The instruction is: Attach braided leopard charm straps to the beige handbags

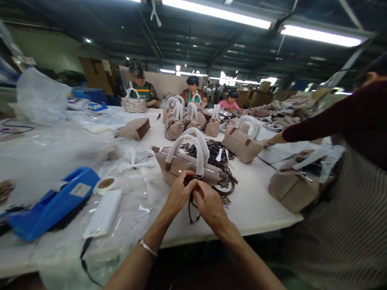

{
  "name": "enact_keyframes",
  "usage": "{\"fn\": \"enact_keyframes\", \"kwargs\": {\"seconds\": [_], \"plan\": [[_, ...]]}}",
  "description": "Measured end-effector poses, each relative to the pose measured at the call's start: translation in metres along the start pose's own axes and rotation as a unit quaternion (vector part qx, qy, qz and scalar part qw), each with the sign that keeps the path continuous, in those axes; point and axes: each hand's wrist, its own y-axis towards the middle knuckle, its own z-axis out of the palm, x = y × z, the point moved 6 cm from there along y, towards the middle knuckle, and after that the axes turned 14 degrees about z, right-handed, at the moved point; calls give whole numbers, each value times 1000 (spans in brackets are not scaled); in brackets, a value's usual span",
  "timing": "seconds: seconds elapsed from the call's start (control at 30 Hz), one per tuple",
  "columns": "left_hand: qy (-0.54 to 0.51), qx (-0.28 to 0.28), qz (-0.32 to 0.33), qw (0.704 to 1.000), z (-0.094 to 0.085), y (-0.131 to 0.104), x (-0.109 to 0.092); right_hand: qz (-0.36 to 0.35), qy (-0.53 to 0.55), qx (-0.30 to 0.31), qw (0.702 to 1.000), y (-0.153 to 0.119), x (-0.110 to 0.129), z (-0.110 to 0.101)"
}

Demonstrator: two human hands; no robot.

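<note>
A beige handbag (pixel 178 165) with brown trim stands on the white table, its two handles wrapped in white material. In front of it, my left hand (pixel 181 188) and my right hand (pixel 209 201) meet at the fingertips, both closed on a dark cord (pixel 191 209) near the base of the front handle. The cord's loose ends hang below my fingers. Behind and right of the bag lies a heap of dark chains and patterned tags (pixel 213 153). A small white stick shows beside my left fingers.
A blue tape dispenser (pixel 57 201), a tape roll (pixel 105 184) and a white device (pixel 104 213) with a cable lie left on plastic sheets. More handbags (pixel 242 143) stand behind and right. A person's arm (pixel 326 114) reaches in from the right; several people sit beyond the table (pixel 256 205).
</note>
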Motion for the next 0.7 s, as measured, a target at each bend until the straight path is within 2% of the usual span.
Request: {"fn": "enact_keyframes", "kwargs": {"seconds": [0.17, 0.27, 0.37, 0.4, 0.47, 0.53, 0.6, 0.7], "plan": [[37, -15, 25, 999, 1, -14, -8, 73, 40, 41, 996, 8, -24, -6], [72, -29, 38, 996, -7, -26, 0, 101, 41, 46, 993, 11, -41, -8], [191, -51, 2, 980, -44, -38, 21, 143, 65, 82, 984, 8, -60, -4], [257, -59, -22, 964, -62, -41, 29, 157, 76, 92, 980, 6, -66, -3], [387, -68, -98, 914, -99, -44, 47, 174, 81, 103, 976, 3, -74, -1], [428, -73, -140, 890, -129, -42, 60, 179, 64, 119, 974, -1, -76, 3], [435, -73, -166, 882, -146, -36, 72, 176, 40, 169, 969, -7, -73, 12], [428, -76, -204, 877, -155, -28, 91, 159, 24, 265, 951, -19, -64, 33]]}}
